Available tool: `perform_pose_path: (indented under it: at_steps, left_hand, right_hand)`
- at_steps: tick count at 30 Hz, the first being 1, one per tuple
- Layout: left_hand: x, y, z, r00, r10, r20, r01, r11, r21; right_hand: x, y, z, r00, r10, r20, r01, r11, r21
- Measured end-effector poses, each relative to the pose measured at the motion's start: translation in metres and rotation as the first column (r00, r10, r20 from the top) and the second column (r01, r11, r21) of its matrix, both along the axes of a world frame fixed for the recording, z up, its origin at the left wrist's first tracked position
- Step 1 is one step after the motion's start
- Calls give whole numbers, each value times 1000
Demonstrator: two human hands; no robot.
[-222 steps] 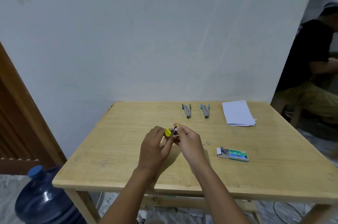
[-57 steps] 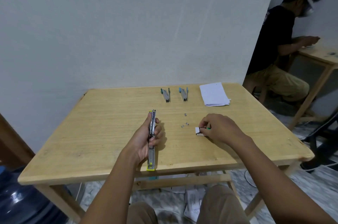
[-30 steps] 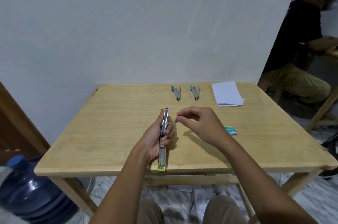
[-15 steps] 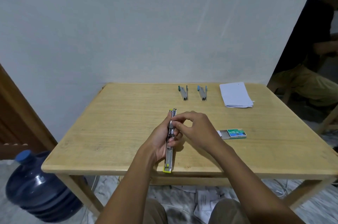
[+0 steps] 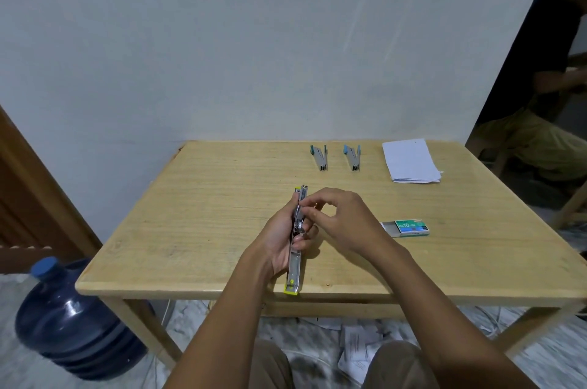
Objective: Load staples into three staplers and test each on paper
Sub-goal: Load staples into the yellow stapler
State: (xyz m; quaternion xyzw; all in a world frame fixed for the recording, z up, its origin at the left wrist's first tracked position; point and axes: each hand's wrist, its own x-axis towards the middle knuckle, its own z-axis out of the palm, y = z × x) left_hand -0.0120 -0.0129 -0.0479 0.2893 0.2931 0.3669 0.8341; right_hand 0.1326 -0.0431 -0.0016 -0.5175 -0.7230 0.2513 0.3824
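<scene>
Wooden table [image 5: 197, 230] carries everything. My left hand [image 5: 279, 239] grips the opened yellow stapler [image 5: 296, 249] at its middle. My right hand [image 5: 343, 220] pinches together over its channel; any staples between the fingertips are hidden. The staple box [image 5: 408, 227] lies just right.

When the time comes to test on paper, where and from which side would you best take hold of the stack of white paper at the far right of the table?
Probably by its near right corner. The paper stack lies flat on the table, so the faces offer no purchase, but the lower sheets fan out slightly there. Coming in low from the right with the right hand, thumb on top and fingers under the edge, seems easiest.
</scene>
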Motion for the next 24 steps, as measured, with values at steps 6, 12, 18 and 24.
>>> perform_pose_path:
  at_steps: [6, 12, 18, 24]
  left_hand:
    - [-2, 0, -1, 997, -77, 9, 76, 997, 12]
    - [-2, -1, -1, 998, -70, -6, 70, 997, 14]
    - [-1, -1, 1, 999, -45, -12, 45, 999, 3]
    - [-2, -1, 1, 998, -57, 4, 57, 998, 5]
  right_hand:
    - [2, 1, 6, 999, 5, -39, -7, 998, -66]
    - [2, 1, 9, 1000, 6, -29, -8, 997, -71]
    - [4, 2, 13, 999, 22, 27, -19, 997, -81]
    - [3, 6, 19, 993, 52, 103, -41, 993, -110]
